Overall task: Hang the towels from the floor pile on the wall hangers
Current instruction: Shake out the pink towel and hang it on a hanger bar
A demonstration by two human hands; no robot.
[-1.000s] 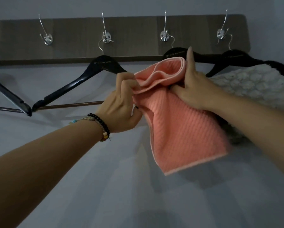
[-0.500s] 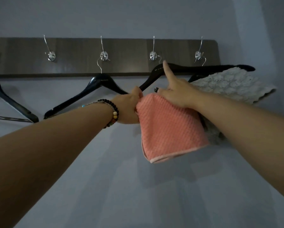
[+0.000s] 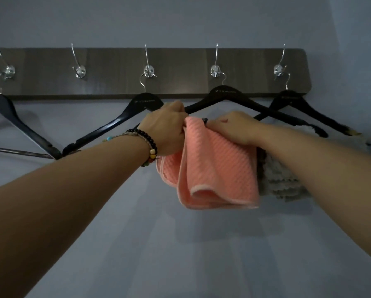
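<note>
Two bare forearms reach up from the lower corners toward the wall. The left wrist wears bead bracelets. The left hand is curled tight around the upper left edge of a pink towel, knuckles toward the camera. The right hand pinches the towel's top edge just beside it, fingers folded over the cloth; a dark ring shows on one finger. The towel hangs down from both hands in loose folds, its pale hem curling at the bottom, below the lower edge of the rail.

Behind the towel, a grey-white knitted towel hangs on the right, partly hidden by the right forearm. Whether the pink towel already lies over a hanger bar cannot be told; the hands cover that spot.

Farther back, black hangers hang along the rail, a dark wooden board fixed to the wall: one from the middle hook, one just above the hands, one near the rail's right end, and a fourth at the left edge. Silver hooks stand in a row across the board.
</note>
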